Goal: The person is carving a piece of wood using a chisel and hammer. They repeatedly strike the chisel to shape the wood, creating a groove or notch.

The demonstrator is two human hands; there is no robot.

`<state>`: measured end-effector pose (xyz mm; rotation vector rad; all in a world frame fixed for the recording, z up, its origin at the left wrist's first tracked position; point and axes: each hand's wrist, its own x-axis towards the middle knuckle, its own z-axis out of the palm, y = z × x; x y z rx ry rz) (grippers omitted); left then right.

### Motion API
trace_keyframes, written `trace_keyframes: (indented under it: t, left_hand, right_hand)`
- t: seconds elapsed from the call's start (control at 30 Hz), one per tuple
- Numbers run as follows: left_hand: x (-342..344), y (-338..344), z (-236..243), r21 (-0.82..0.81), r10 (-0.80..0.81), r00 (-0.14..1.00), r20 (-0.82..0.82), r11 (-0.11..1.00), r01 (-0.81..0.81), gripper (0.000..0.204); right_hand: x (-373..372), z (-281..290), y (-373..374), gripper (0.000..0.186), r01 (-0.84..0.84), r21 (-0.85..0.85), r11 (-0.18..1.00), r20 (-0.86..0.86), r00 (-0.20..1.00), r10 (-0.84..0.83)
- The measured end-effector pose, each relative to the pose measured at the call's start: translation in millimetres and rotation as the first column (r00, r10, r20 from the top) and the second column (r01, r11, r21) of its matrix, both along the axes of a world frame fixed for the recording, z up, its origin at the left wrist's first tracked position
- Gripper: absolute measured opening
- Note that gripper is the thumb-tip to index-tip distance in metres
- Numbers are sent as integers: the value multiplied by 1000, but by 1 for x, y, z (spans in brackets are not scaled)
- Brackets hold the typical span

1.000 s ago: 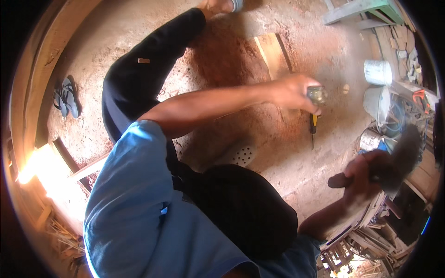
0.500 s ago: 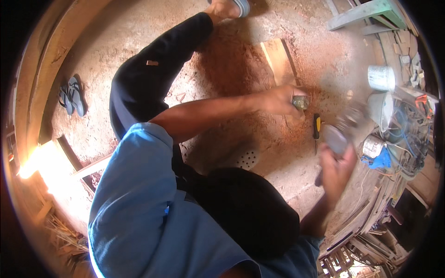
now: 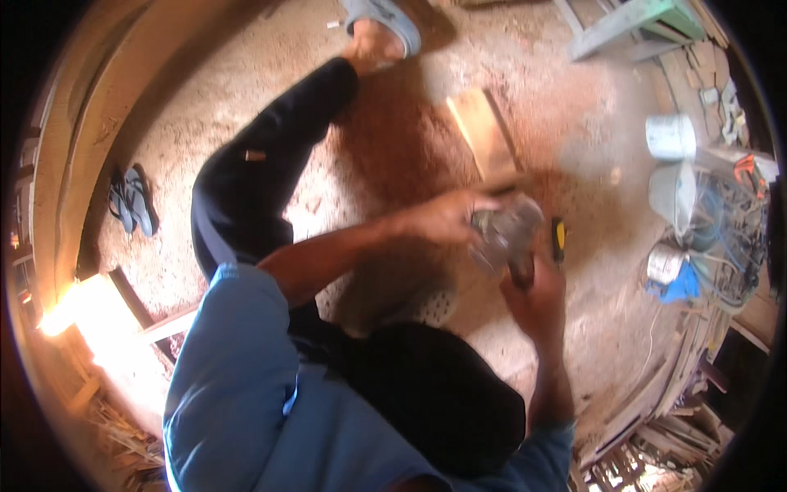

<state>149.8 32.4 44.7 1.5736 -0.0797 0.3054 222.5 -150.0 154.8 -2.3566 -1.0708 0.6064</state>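
Left hand (image 3: 448, 216) wraps round a greenish-ended piece (image 3: 484, 220) — right hand (image 3: 537, 302) clenches a blurred, dark-handled tool (image 3: 521, 271).

Your flr (image 3: 205, 107) is dusty brown; note pale-green wooden frame (image 3: 627, 25) upper R, scrap-wood pile (image 3: 668, 439) lower R, bright light (image 3: 115, 340) lower L.

Fierce light blazes at the lower left of the floor (image 3: 598, 98), burning a patch to flat white with an orange flare, while the middle sits in softer, warm light. Brown shadow lies beside the black trousers (image 3: 262, 172) and beneath the left forearm (image 3: 352, 242). Motion blur smears the tool (image 3: 520, 223), its outline streaky; the floor's right edge looks softer. Fisheye distortion bows the timber (image 3: 106, 90), and black vignetting rings everything
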Motion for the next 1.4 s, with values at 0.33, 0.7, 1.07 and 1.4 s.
trace_keyframes:
  t: [0.33,0.7,1.07,1.4]
  left_hand:
    - [35,16,108,-678,145,982,123,735,-24,30]
    - [46,-173,-20,-612,-170,809,-563,743,-270,39]
    - [-90,-18,-16,799,504,811,-297,597,-78,67]
    - [-130,-25,-40,697,531,522,-668,691,189,43]
  right_hand:
    - [-52,-171,-183,30,490,-556,671,170,858,-485]
    - [-41,-116,-185,61,478,126,870,57,872,-487]
    - [30,-224,-180,44,181,-279,943,-13,981,-192]
    - [151,-242,-199,45,671,-70,738,275,724,-633]
